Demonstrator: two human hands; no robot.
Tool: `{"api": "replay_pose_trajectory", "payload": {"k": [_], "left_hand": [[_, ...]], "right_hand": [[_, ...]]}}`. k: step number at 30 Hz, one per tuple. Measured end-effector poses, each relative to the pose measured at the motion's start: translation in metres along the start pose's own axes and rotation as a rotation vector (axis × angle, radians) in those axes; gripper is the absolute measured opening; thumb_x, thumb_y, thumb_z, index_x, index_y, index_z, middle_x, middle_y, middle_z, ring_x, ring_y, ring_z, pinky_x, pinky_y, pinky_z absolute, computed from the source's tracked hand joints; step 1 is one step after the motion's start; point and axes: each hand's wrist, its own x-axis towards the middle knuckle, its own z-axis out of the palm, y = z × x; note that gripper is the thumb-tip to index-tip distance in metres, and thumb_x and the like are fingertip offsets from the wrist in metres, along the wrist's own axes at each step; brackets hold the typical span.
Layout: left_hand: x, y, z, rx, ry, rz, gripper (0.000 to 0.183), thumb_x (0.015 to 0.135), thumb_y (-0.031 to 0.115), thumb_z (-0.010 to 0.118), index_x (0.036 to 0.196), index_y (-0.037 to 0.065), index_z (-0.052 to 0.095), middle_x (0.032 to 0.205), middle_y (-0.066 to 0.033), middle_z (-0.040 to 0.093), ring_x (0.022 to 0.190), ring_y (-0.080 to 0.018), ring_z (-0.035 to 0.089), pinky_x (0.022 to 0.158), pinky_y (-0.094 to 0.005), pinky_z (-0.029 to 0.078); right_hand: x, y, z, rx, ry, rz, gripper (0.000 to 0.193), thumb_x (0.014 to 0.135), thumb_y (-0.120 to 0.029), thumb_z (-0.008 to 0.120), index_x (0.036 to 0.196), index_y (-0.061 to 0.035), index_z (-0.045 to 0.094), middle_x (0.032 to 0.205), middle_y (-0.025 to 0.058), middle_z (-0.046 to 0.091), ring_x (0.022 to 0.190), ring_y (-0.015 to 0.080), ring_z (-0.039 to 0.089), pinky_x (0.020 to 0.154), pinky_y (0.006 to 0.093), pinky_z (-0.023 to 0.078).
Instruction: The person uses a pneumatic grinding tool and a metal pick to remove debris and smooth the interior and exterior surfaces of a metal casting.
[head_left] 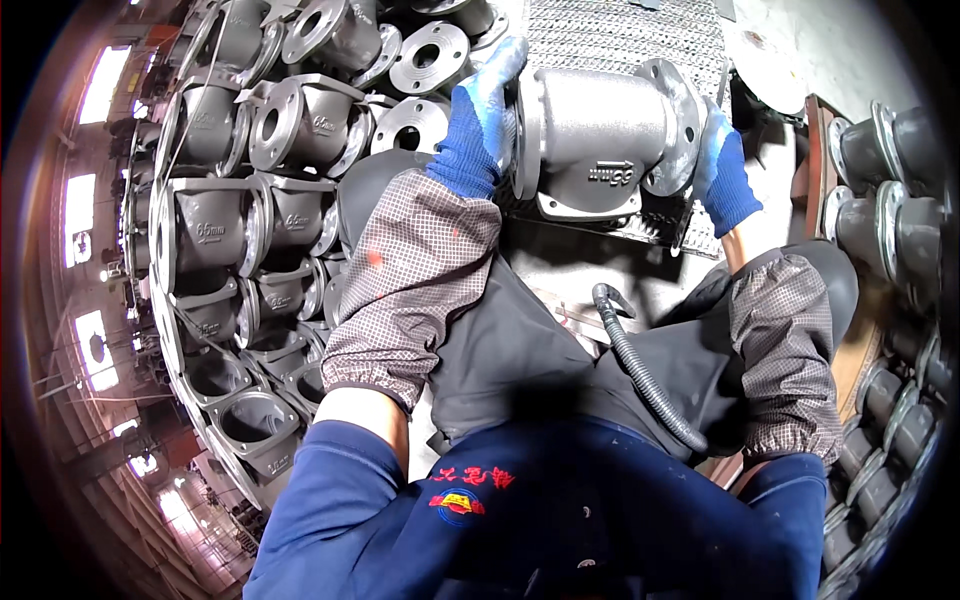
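Note:
A grey cast-metal flanged valve body (pixel 600 125) lies across the far end of my lap, over a perforated metal work surface (pixel 625 38). Its square flange faces me, and a round flange with bolt holes closes each end. My left hand (pixel 490 105), in a blue coated glove, presses on the left round flange with its fingers pointing away from me. At the opposite end my right hand (pixel 722 165), gloved alike, grips the right flange; its fingertips are partly hidden behind the metal. Checked sleeve covers wrap both forearms.
Stacked grey valve bodies (pixel 210 225) crowd the left side. More grey flanged castings (pixel 895 235) stand in rows at the right, beside a brown frame edge (pixel 815 160). A ribbed flexible hose (pixel 645 370) curves between my knees. A pale round disc (pixel 768 75) sits at the far right.

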Motion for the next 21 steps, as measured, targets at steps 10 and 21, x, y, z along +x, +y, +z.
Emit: {"api": "replay_pose_trajectory", "payload": {"k": [10, 21], "left_hand": [[0.031, -0.026, 0.012, -0.125, 0.009, -0.251, 0.039, 0.093, 0.034, 0.055, 0.123, 0.009, 0.053, 0.112, -0.0076, 0.058, 0.097, -0.0199, 0.061, 0.082, -0.0362, 0.053], [0.025, -0.014, -0.024, 1.238, 0.001, 0.042, 0.061, 0.088, 0.051, 0.056, 0.104, -0.007, 0.062, 0.083, -0.0115, 0.067, 0.078, -0.0179, 0.062, 0.074, -0.0284, 0.049]], "right_hand": [[0.031, 0.0, -0.012, -0.199, 0.261, -0.276, 0.042, 0.091, -0.035, 0.047, 0.095, 0.004, 0.062, 0.075, 0.011, 0.06, 0.071, 0.0179, 0.055, 0.064, 0.0328, 0.045], [-0.005, -0.024, -0.03, -0.361, 0.141, -0.333, 0.04, 0.096, -0.036, 0.048, 0.102, -0.0005, 0.065, 0.084, 0.0032, 0.062, 0.072, 0.0097, 0.054, 0.065, 0.0238, 0.044]]}}
